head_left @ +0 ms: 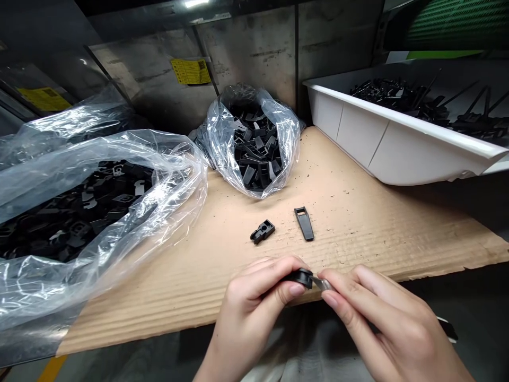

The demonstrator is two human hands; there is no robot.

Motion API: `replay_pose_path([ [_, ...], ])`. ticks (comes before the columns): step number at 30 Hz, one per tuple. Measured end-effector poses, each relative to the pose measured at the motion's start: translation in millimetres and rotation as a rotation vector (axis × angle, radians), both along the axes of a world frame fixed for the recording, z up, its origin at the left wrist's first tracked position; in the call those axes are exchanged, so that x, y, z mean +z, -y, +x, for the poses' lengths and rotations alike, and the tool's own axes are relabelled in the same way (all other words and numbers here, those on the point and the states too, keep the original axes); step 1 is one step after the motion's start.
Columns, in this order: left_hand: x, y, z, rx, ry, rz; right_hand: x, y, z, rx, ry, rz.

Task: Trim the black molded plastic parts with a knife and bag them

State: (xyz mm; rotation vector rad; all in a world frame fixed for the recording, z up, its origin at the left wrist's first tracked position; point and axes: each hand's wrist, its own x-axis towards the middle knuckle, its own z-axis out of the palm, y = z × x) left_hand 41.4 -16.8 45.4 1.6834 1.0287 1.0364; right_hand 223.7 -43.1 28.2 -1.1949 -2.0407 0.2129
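My left hand (254, 297) pinches a small black plastic part (303, 276) between thumb and fingers at the near edge of the cardboard. My right hand (382, 313) meets it from the right, its fingers pinched on a thin flat strip (321, 283) that touches the black part. Two loose black pieces lie on the cardboard just beyond my hands: a small clip-like block (262, 231) and a flat tab with a hole (304, 223).
A cardboard sheet (358, 223) covers the bench. A large clear bag of black parts (79, 207) lies at the left, a smaller open bag of black parts (256, 146) stands at the back centre, and a white tray of black pieces (397, 138) sits at the right.
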Motion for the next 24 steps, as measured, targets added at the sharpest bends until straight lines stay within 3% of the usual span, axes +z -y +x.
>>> replay_pose_path([
  [7,5.3,-0.9,-3.6,-0.07,0.026,-0.161,-7.9,-2.2,-3.0,-0.086,0.036,0.223],
  [11,6.7,-0.2,-6.9,-0.163,0.031,-0.157,-5.4,-6.4,1.7,-0.127,-0.06,0.212],
  [14,2.4,0.3,-6.3,-0.116,0.043,-0.038,-2.5,-4.7,7.3,-0.039,-0.149,0.069],
  [20,-11.3,2.2,-2.8,-0.011,-0.132,0.461,0.9,3.5,9.5,0.028,-0.232,-0.184],
  [24,-13.5,2.2,-4.2,-0.052,-0.168,0.53,2.6,1.3,4.1,0.027,-0.214,-0.232],
])
